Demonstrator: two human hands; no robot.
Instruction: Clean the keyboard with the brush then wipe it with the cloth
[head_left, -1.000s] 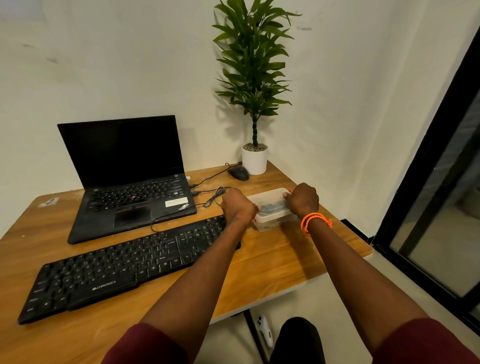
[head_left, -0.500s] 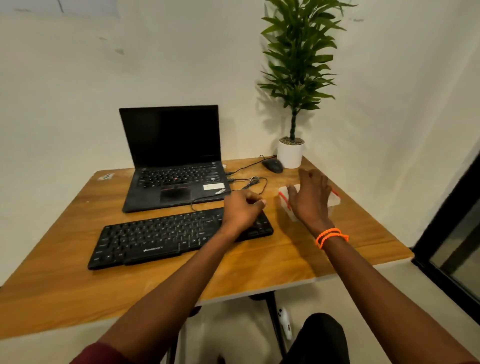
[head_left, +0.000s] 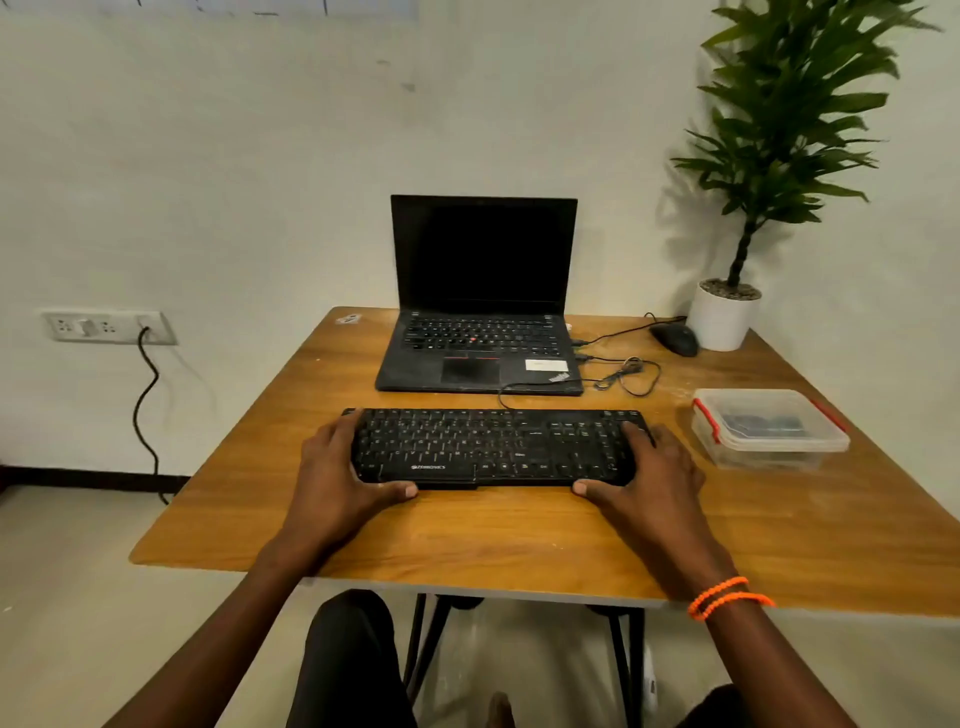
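Both hands, left (head_left: 332, 483) and right (head_left: 649, 480), grip the ends of the ZEBRONICS-branded keyboard (head_left: 493, 448) lying on the desk (head_left: 519, 540), their fingers partly hidden behind it, while the lidded box's (head_left: 769, 427) dark contents stay unclear.

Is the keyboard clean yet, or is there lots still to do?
Not yet. The left hand and right hand each grip an end of the black keyboard on the wooden desk, nothing more. No brush or cloth is out; the clear container with red clips sits closed. Brushing and wiping both remain.
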